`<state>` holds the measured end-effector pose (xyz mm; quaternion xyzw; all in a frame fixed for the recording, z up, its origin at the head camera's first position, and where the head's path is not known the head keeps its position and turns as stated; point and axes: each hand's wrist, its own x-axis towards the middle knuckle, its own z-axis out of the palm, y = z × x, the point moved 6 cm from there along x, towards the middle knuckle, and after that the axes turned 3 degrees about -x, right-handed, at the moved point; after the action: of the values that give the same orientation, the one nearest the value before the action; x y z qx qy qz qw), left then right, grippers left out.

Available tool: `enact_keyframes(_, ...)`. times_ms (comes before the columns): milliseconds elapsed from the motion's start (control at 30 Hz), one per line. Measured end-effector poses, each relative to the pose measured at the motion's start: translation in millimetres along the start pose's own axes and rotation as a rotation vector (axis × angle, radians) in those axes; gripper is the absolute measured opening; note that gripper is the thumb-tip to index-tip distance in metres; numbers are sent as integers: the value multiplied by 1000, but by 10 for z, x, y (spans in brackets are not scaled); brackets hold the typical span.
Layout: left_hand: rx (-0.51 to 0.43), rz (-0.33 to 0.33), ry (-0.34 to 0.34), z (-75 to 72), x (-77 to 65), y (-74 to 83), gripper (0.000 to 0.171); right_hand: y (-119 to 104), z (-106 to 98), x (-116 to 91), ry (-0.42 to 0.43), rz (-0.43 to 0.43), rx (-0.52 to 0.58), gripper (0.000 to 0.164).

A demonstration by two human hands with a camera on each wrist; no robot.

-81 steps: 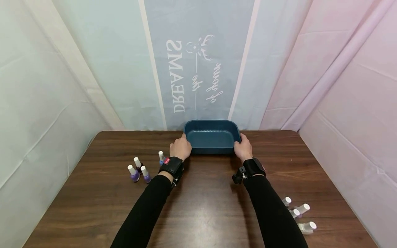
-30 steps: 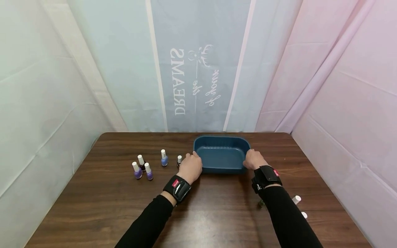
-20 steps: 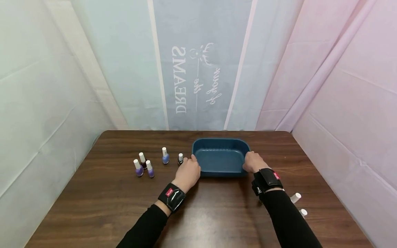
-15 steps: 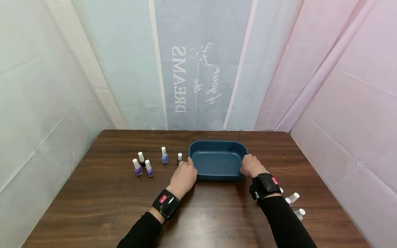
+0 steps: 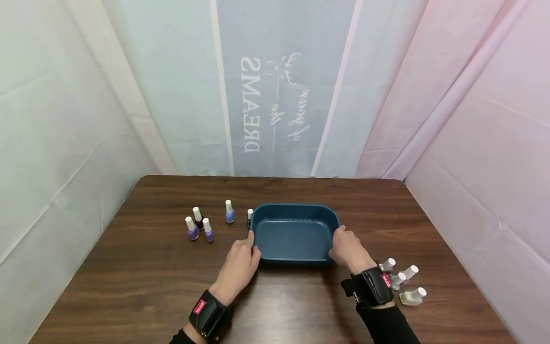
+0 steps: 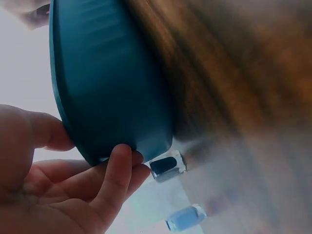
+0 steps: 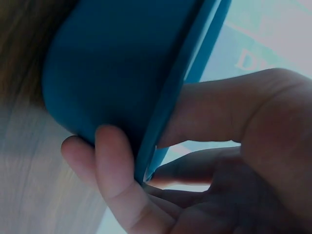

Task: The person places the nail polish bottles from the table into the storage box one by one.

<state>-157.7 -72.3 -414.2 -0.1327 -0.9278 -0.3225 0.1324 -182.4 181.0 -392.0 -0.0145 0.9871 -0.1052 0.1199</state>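
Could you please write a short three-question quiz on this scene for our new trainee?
1. Multiple choice: who grips the dark teal, rounded rectangular tray?
a) left hand only
b) right hand only
c) both hands
2. True or false: the small blue bottle with a white cap stands outside the tray.
3. Count: in the head view, how many pale, white-capped bottles are visible near the right wrist on the brown wood-grain table?

Key:
1. c: the left hand and right hand each grip one end.
2. True.
3. Four.
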Motion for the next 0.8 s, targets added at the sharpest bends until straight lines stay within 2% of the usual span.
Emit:
enact_keyframes(267, -27, -77, 7, -107, -252, -85, 43, -46, 124, -209, 40, -69, 101, 67)
enact_keyframes(400, -37, -118, 21, -153, -368, -105, 43, -36, 176, -348, 30, -91, 148, 67)
enact_keyframes(633, -68, -218, 1, -213, -577, -154, 43, 8, 307, -520, -19, -57, 237, 67)
enact_keyframes(800, -54, -214, 68, -288, -709, -165, 42, -12, 392, -607, -23, -10, 222, 70)
